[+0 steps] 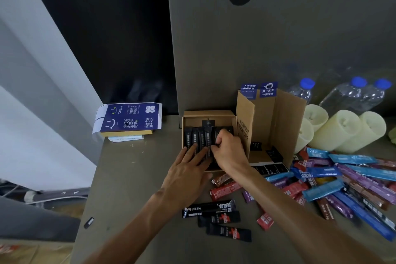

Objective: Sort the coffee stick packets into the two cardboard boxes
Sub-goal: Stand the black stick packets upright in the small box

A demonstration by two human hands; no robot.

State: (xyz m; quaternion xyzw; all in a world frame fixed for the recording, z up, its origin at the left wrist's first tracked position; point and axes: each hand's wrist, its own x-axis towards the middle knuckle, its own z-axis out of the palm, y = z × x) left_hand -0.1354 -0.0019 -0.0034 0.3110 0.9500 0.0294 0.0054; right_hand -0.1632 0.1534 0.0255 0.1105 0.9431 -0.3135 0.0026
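Left hand rests on, right hand pinches black packets in low box

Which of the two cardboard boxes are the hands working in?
The low box on the left, with the row of black packets: left hand presses them, right hand pinches them. The taller box beside it has raised flaps.

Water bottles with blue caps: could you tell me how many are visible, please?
3 bottles behind the pale candles: one beside the tall open box, two further right. Others may be hidden.
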